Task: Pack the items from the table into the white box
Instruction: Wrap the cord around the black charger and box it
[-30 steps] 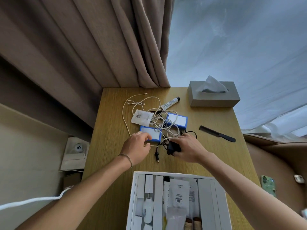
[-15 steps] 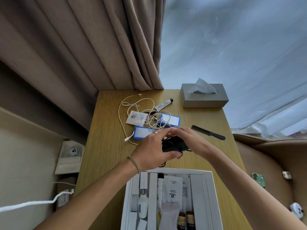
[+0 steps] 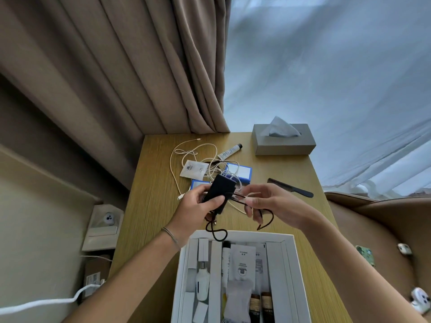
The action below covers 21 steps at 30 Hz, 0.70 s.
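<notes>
My left hand (image 3: 194,207) grips a black adapter block (image 3: 220,191) lifted above the wooden table (image 3: 154,201). Its black cord (image 3: 215,231) loops down toward the box, and my right hand (image 3: 268,203) pinches that cord beside the block. The open white box (image 3: 289,264) stands at the near table edge, holding sachets, small bottles and white cartons. Behind my hands lie a tangled white cable (image 3: 186,155), a white sachet (image 3: 193,169), two blue-edged cards (image 3: 242,171), a small tube (image 3: 229,151) and a black comb (image 3: 290,187).
A grey tissue box (image 3: 283,142) sits at the table's far right corner, against sheer drapes. Brown curtains hang behind the far left. A brown chair (image 3: 373,229) with a phone and small items is on the right; a wall socket (image 3: 107,217) on the left.
Both hands have lifted the black adapter off the table toward me. My left hand moved from the blue card to grip the block, and my right hand now draws out its cord.
</notes>
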### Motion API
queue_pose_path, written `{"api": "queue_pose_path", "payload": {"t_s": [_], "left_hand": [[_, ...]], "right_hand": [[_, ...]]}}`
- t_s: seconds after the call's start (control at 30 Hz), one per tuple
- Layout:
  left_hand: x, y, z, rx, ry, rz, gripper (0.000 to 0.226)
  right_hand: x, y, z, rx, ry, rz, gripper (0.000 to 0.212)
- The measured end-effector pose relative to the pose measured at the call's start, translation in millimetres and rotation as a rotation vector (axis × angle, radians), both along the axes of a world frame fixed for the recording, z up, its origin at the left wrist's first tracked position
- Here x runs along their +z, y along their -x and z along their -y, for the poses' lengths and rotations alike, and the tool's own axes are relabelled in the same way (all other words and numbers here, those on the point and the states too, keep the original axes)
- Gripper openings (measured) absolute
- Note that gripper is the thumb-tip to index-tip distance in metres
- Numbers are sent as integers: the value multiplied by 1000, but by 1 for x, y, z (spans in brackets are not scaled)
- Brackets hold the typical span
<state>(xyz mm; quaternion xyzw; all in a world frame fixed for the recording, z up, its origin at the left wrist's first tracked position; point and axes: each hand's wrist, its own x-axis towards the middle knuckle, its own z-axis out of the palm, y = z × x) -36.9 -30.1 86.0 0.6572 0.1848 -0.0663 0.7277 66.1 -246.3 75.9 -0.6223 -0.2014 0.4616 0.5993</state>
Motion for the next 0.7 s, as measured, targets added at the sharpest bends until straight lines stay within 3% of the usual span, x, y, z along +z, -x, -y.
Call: {"api": "queue_pose_path", "payload": {"t_s": [0.1, 0.3, 0.43, 0.5, 0.6, 0.7], "left_hand": [[-2, 7, 0, -16, 41, -31, 24], [2, 17, 3, 1, 190, -122, 22], [16, 24, 5, -27, 382, -128, 32], [27, 26, 7, -78, 456, -103, 38], [42, 26, 9, -124, 547, -67, 43], [54, 26, 9, -134, 625, -44, 44]], "right_hand": [[1, 7, 3, -48, -65, -21, 24], [-1, 14, 12, -148, -119, -60, 34], [-14, 14, 13, -383, -242, -327, 40], [-30, 19, 5, -479, -129, -312, 42], [-45, 37, -6, -469, -65, -302, 43], [-41, 58, -15, -235, -145, -88, 56]]}}
